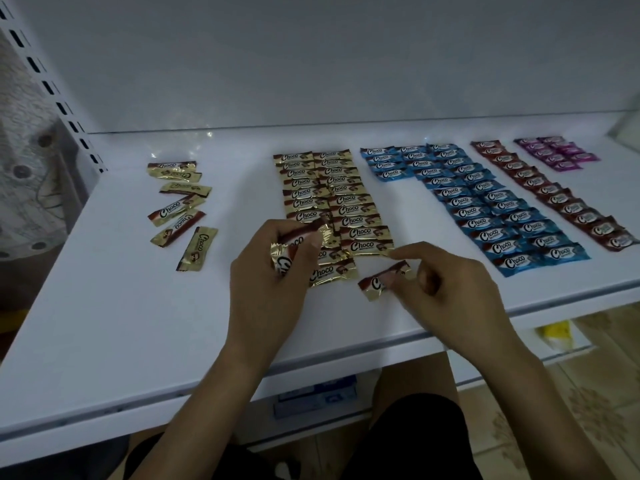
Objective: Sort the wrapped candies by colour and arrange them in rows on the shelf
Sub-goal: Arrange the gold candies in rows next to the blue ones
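Pinch: right hand [446, 289] has gold Choco candy [374, 284] at near end of gold rows [332, 188], toward front edge of shelf [138, 341]. Left hand [273, 268] grips second gold candy [294, 244]. Gold step is probably in hand. Next: square it into right column. Loose gold candies [180, 206] lie near left edge.

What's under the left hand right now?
The left hand grips gold candies above the gold rows; one row candy shows beneath. Whatever else lies under the palm is hidden.
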{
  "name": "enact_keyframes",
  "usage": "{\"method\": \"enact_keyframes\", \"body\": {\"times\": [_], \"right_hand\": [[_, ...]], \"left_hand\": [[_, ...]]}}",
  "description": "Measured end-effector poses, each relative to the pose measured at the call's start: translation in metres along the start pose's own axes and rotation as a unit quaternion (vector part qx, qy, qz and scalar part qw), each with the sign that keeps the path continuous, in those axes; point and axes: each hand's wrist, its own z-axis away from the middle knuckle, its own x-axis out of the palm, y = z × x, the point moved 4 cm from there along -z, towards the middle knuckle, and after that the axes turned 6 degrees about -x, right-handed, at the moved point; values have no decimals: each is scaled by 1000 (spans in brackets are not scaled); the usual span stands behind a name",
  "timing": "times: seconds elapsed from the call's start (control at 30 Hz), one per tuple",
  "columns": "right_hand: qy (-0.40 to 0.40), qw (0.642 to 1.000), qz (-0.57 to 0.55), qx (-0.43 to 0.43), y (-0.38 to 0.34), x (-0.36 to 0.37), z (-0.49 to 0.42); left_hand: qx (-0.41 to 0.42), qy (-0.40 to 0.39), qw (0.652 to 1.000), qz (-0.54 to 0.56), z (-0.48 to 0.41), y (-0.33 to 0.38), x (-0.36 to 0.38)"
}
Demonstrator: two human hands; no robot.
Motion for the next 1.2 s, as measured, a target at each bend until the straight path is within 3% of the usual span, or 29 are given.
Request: {"method": "enact_keyframes", "body": {"times": [0.1,0.17,0.67,0.77,0.87,1.07,1.2], "right_hand": [[-128,992,-8,-14,-4,7,-2],[-149,989,3,-23,-3,7,-7],[-30,993,36,-108,-2,17,-29],[-1,988,-136,-73,-17,8,-24],[-38,931,-364,2,-41,4,-19],[-29,907,-413,73,-37,10,-10],[-42,910,-407,65,-35,11,-5]], "left_hand": [[0,5,1000,2,0,0,1],[0,7,1000,6,0,-1,1],[11,-12,1000,9,0,1,0],[53,-68,996,-5,3,7,4],[87,-122,989,-2,8,14,9],[5,-124,992,-1,8,7,-5],[-38,-126,991,20,8,6,-10]]}}
